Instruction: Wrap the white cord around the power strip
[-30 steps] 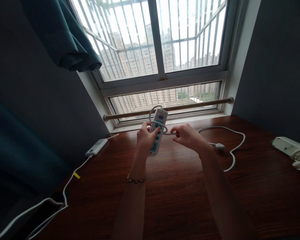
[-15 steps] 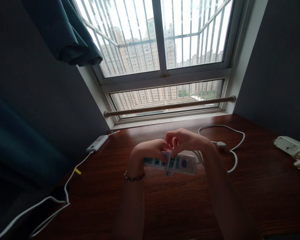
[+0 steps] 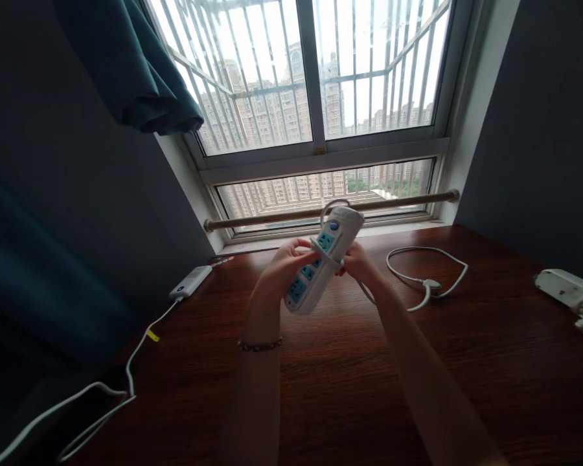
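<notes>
A white power strip (image 3: 348, 228) with teal sockets and a blue switch is held up at a slant over the table. My left hand (image 3: 282, 264) is closed around its left side, thumb towards the sockets. A pale grey cord (image 3: 326, 256) crosses the strip's middle, wrapped round it. On the strip's right side, my right hand (image 3: 358, 260) is closed on the cord; its fingertips are partly hidden behind the strip. More cord arcs above the strip's top end. The cord's tail and plug (image 3: 431, 283) lie looped on the table to the right.
The brown wooden table (image 3: 330, 388) reaches to a window with a horizontal rail (image 3: 398, 199). At right lies another white strip (image 3: 561, 285) with coiled cord. A white box-shaped device (image 3: 192, 282) with a cable lies at left. Curtains (image 3: 150, 84) hang at left.
The power strip has been lifted and turned from nearly level to a steep slant. My right hand has moved from above it to its right side, and the cord's tail has been drawn inward.
</notes>
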A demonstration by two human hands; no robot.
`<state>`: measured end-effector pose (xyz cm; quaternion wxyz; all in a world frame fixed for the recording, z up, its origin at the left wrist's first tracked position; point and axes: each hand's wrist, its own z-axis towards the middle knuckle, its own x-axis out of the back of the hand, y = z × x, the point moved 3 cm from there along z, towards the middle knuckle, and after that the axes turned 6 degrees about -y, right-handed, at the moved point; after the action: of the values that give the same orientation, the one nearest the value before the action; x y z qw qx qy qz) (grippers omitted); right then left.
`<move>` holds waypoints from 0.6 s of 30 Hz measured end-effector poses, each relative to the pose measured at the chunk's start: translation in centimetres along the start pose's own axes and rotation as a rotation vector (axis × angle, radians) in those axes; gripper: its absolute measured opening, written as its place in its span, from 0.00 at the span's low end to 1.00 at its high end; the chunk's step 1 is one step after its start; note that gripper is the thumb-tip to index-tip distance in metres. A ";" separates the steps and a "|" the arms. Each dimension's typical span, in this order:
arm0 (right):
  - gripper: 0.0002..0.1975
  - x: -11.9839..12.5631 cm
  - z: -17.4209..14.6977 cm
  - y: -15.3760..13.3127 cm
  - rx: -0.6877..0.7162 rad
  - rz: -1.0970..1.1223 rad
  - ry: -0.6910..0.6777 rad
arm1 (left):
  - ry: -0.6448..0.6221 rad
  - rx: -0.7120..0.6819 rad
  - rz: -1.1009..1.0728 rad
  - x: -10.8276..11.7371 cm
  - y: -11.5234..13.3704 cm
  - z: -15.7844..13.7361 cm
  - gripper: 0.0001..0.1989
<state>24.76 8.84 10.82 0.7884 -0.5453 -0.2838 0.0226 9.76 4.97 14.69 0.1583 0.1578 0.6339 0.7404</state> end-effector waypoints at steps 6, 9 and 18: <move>0.09 -1.3 -0.8 0.6 -0.314 -0.392 -0.272 | 0.549 0.012 0.358 3.4 -1.7 1.4 0.26; 0.05 -1.0 -2.0 -1.7 -0.265 -0.607 -0.253 | 0.713 0.031 0.644 4.9 -2.4 1.5 0.23; 0.06 0.8 -4.3 -6.7 0.060 -0.954 0.008 | 0.342 -0.031 0.941 2.2 -1.9 1.5 0.12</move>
<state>25.62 2.76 15.97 0.7273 -0.3315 -0.4985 -0.3357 8.45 7.55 13.15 -0.2967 0.3005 0.4998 0.7562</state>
